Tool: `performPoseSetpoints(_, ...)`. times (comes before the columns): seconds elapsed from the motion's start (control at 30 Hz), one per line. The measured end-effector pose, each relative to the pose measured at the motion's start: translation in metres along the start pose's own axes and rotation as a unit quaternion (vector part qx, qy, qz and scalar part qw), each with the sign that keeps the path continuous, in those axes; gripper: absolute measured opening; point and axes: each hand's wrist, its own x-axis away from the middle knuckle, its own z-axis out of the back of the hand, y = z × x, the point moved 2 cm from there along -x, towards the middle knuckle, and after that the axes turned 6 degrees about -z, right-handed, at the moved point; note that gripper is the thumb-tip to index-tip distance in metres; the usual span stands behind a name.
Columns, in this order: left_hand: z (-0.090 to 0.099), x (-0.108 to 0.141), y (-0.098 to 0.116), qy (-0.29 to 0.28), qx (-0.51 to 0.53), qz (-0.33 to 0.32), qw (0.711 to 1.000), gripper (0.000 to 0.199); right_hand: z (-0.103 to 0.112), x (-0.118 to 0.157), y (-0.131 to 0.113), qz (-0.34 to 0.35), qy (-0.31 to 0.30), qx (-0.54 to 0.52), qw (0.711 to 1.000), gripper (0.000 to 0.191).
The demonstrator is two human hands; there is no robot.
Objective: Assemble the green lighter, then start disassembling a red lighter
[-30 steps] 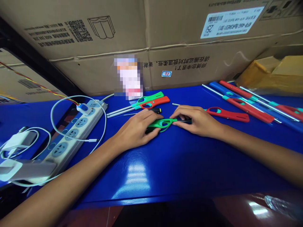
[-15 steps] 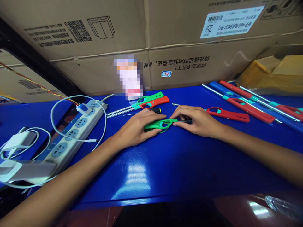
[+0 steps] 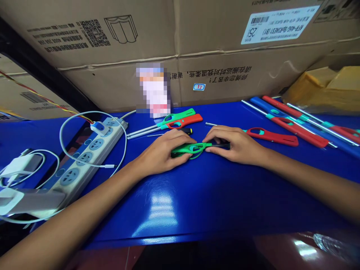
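Observation:
My left hand (image 3: pixel 173 150) is closed around the handle end of a green stick lighter (image 3: pixel 203 145), thumb in front and fingers over the back. A second thin green loop shows just below its trigger opening, perhaps the other half of the casing. At the lighter's front end, the thumb and fingers of my right hand (image 3: pixel 234 144) pinch a black rod-like piece (image 3: pixel 223 146), partly hidden under the palm. Behind my left hand lies a screwdriver (image 3: pixel 187 131) with a black and yellow handle. Green (image 3: pixel 184 113) and red (image 3: pixel 190 119) stick lighters lie farther back.
A red lighter (image 3: pixel 272 137) and several red and blue lighters (image 3: pixel 300 129) lie on the right of the blue table (image 3: pixel 197 202). A power strip (image 3: pixel 84 159) with white cables occupies the left. A blurred phone-like object (image 3: pixel 154 92) leans on the cardboard box (image 3: pixel 118 86).
The view has shifted very slightly. Both hands keep the same hold on the green lighter and the black piece, with hardly any visible movement.

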Motion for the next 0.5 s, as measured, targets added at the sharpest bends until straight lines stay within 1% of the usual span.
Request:
performPoseSetpoints(0.23,0.0015,-0.0003,0.0006,0.004,0.001,0.007,1.0,0.033,-0.0018,-0.0002,-0.0003,-0.003,0.004,0.017,1.0,0.01)
performPoseSetpoints(0.37,0.0019,-0.0003,0.0024,0.004,-0.01,0.008,1.0,0.033,-0.0025,0.0004,-0.0031,0.004,0.01,0.044,0.999,0.017)
performPoseSetpoints(0.5,0.0012,0.0001,0.0037,0.009,-0.028,0.003,1.0,0.033,-0.0046,0.0004,-0.0036,0.012,-0.002,0.058,0.998,0.02)
